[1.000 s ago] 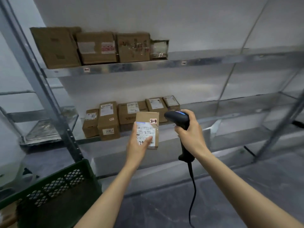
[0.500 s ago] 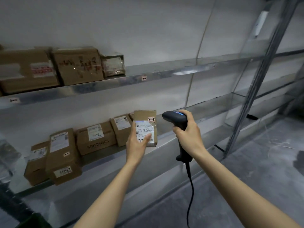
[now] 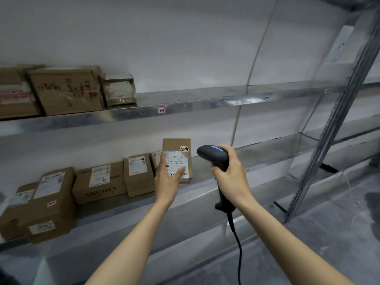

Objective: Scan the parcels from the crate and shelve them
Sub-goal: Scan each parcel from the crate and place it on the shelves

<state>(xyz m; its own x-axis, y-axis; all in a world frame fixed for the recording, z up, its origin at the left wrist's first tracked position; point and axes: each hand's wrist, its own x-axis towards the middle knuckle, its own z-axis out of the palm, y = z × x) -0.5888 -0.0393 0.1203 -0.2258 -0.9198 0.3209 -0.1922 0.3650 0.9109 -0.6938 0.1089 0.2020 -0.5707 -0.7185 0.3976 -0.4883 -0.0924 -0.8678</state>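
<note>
Pan right; parcel (image 3: 176, 146) between left hand (image 3: 167, 182) fingers (image 3: 162, 162), thumb; right hand (image 3: 231, 174) grips scanner (image 3: 213, 155).

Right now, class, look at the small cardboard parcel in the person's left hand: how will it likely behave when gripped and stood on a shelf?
The parcel probably stays stiff: its cardboard edges look straight. It seems light, since the left hand alone holds it up. Taller than wide, it might tip if stood on end.

It is a parcel storeroom: bare metal shelves (image 3: 205, 103) with numbered slot tags (image 3: 161, 110) carry labelled cardboard parcels (image 3: 98, 184), and a corded barcode scanner (image 3: 213, 156) is held.
</note>
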